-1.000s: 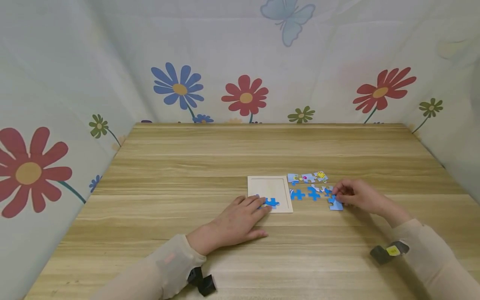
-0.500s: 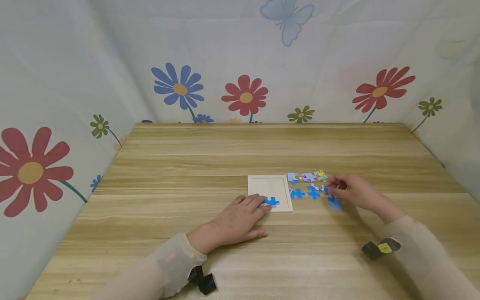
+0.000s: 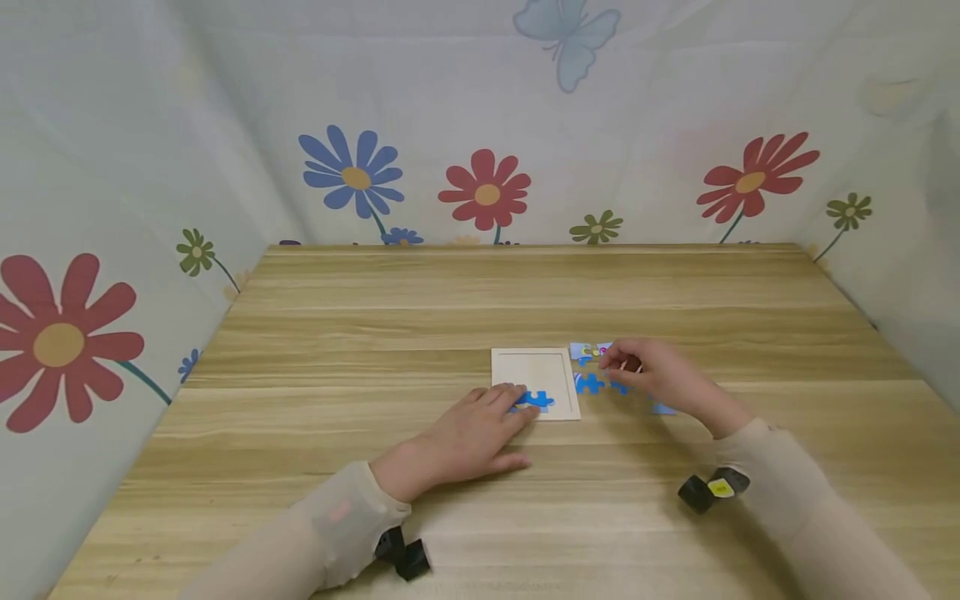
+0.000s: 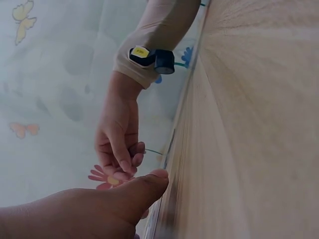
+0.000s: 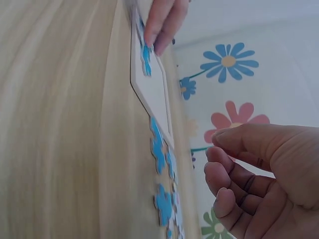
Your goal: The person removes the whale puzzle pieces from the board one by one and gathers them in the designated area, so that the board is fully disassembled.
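Note:
My left hand (image 3: 465,437) lies on the lower left of a pale square puzzle board (image 3: 525,363), its fingertips over blue jigsaw pieces (image 3: 538,400) set along the board's lower part. Those fingers hide some of the pieces. Over the loose pieces right of the board is my right hand (image 3: 660,375), thumb and forefinger tips close together and the other fingers loosely curled. In the right wrist view no piece shows between the fingertips of this right hand (image 5: 249,174). A blue loose piece (image 3: 589,383) lies against the board's right edge.
Light blue pieces (image 3: 582,350) form a row near the board's upper right corner. Another pale blue piece (image 3: 663,409) peeks out below the right hand. A flower-printed cloth (image 3: 637,125) hangs behind the wooden table (image 3: 375,308).
My right hand has moved left from the outermost loose pieces, passing over the others toward the board. My left hand has stayed on the board.

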